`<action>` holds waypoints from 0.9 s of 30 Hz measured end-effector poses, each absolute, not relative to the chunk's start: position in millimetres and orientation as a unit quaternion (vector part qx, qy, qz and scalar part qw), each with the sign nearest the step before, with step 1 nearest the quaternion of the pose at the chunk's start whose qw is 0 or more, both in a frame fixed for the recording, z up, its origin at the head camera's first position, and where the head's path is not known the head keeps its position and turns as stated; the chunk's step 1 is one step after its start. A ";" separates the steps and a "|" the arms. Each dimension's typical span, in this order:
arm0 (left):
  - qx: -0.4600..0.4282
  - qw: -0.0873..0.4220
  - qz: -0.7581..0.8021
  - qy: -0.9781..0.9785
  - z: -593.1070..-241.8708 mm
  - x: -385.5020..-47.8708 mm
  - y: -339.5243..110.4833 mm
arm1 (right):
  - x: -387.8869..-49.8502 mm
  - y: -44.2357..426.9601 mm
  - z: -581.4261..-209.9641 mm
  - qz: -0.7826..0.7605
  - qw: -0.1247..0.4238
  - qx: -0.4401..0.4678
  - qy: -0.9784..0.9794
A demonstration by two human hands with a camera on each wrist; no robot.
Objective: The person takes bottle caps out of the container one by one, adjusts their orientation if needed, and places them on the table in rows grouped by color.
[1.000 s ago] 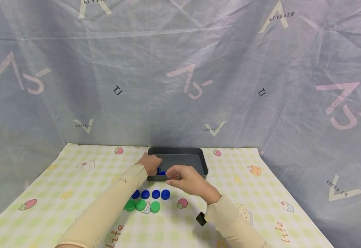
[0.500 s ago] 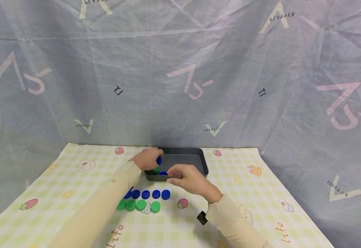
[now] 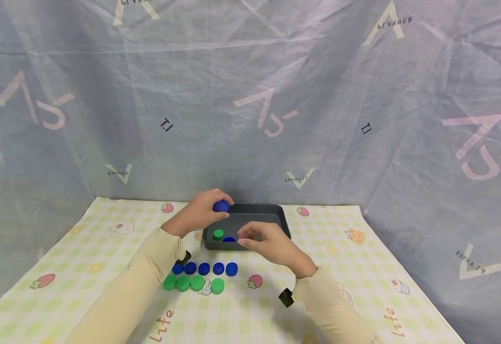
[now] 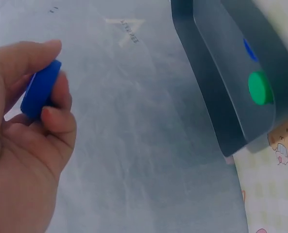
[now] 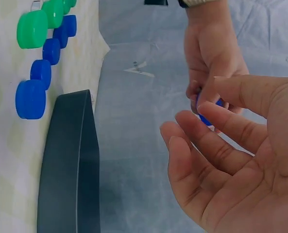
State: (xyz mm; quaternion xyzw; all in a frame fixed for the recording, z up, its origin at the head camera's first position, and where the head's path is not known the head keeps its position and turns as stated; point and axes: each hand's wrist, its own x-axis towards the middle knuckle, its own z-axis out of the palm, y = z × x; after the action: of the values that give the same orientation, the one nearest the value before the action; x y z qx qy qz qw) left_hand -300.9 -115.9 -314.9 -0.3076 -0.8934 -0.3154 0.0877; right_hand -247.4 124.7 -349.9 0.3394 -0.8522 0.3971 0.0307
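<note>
My left hand (image 3: pixel 197 210) pinches a blue bottle cap (image 3: pixel 221 206) above the left back part of a dark grey tray (image 3: pixel 256 221). In the left wrist view, thumb and fingers grip this cap (image 4: pixel 41 90) by its edge. Over the tray's front side hovers my right hand (image 3: pixel 269 242), its fingers loosely curved. Nothing lies between those fingers in the right wrist view. Inside the tray, near the front left, are a green cap (image 3: pixel 218 234) and a blue cap (image 3: pixel 229 239), the latter partly hidden by the front wall.
In front of the tray, a row of several blue caps (image 3: pixel 204 269) lies on the checked tablecloth (image 3: pixel 340 258). Closer to me is a row of several green caps (image 3: pixel 197 283), with one gap. A grey cloth backdrop (image 3: pixel 250 157) hangs behind the table.
The left hand has risen out of the tray with the blue cap, moving up and back. The green cap in the tray has come into view. The right hand has barely moved.
</note>
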 end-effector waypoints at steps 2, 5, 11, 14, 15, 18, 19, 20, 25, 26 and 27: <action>-0.313 0.087 -0.311 -0.893 -315.9 -293.0 -114.7 | -247.0 125.7 -349.7 0.400 0.029 0.340 -0.851; -0.323 0.096 -0.316 -0.887 -318.5 -280.1 -115.5 | -247.1 126.2 -349.5 0.398 0.027 0.349 -0.848; -0.341 0.124 -0.347 -0.865 -313.4 -250.4 -117.7 | -244.1 126.7 -342.2 0.390 0.033 0.359 -0.847; -0.365 0.157 -0.351 -0.848 -308.6 -235.9 -120.6 | -241.3 125.6 -339.2 0.391 0.039 0.367 -0.843; -0.371 0.169 -0.350 -0.843 -307.5 -231.7 -121.7 | -240.0 125.1 -338.3 0.393 0.043 0.371 -0.840; -0.382 0.196 -0.354 -0.831 -305.9 -220.0 -125.5 | -235.2 122.8 -335.9 0.403 0.061 0.386 -0.828; -0.384 0.198 -0.356 -0.828 -305.9 -216.8 -126.6 | -233.2 122.0 -335.0 0.409 0.068 0.392 -0.821; -0.385 0.199 -0.360 -0.826 -306.0 -214.2 -127.6 | -231.5 121.1 -334.2 0.415 0.077 0.397 -0.815; -0.390 0.176 -0.400 -0.811 -305.4 -207.2 -129.0 | -225.1 116.8 -332.0 0.436 0.146 0.434 -0.775; -0.389 0.173 -0.408 -0.808 -304.9 -206.7 -128.9 | -224.9 115.6 -332.4 0.438 0.161 0.443 -0.766; -0.388 0.170 -0.414 -0.806 -304.4 -206.1 -128.7 | -224.8 114.4 -332.5 0.438 0.176 0.451 -0.758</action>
State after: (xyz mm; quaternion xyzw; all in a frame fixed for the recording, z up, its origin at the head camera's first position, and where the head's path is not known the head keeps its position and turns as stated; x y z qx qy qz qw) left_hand -206.1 -128.7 -304.4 -0.3878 -0.8056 -0.4144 0.1699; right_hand -224.8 114.4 -332.5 0.4508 -0.7575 0.4382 0.1760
